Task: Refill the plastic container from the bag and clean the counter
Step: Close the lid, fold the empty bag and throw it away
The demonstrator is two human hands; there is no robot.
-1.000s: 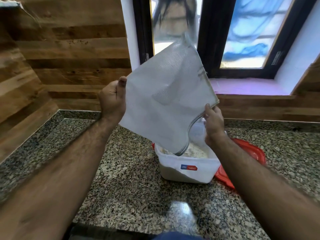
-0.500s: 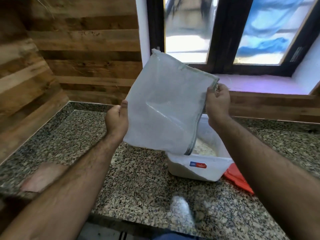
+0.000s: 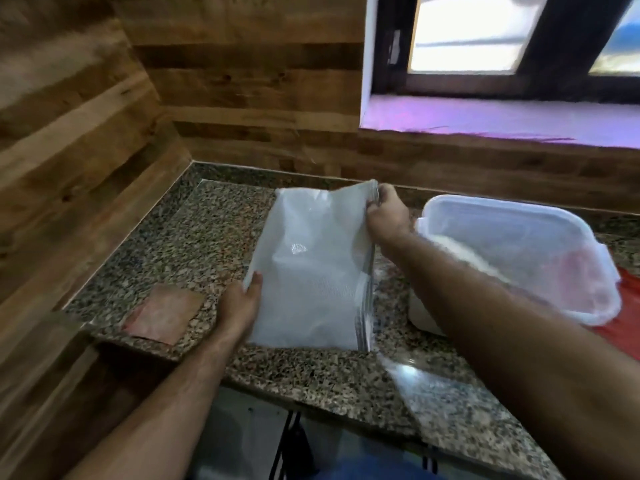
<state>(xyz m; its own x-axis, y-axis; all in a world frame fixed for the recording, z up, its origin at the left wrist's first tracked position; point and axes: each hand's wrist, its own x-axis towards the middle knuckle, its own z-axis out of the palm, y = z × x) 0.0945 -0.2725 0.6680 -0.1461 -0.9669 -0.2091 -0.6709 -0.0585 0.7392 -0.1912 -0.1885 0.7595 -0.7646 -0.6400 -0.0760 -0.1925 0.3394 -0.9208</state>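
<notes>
**Bag's off the box, pour looks finished**

A second ago I had the bag [image 3: 313, 271] tipped up over the box [image 3: 519, 252], mouth down in it. Now I've swung it away to my left and lowered it to the counter [image 3: 194, 237], and it hangs flat and slack (pretty much empty, I'd guess). So the refill half reads as done to me, and what's left is parking the bag, lidding the box and wiping up.

My left hand [image 3: 239, 308] pinches the bag's near left edge, thumb on top. My right hand [image 3: 386, 214] pinches the far top corner, fingers curled round the seam. The bag stretches between the two, its bottom edge at or just above the granite; can't tell if it's touching.

The box sits open just right of my right wrist, white stuff inside. The red lid [image 3: 623, 318] pokes out from under it, further right. A pinkish cloth [image 3: 166, 313] lies just left of my left hand, handy for the wipe.

Labels: nothing readable. The sticker on the box's front is hidden behind my right arm, and the bag looks blank.
</notes>
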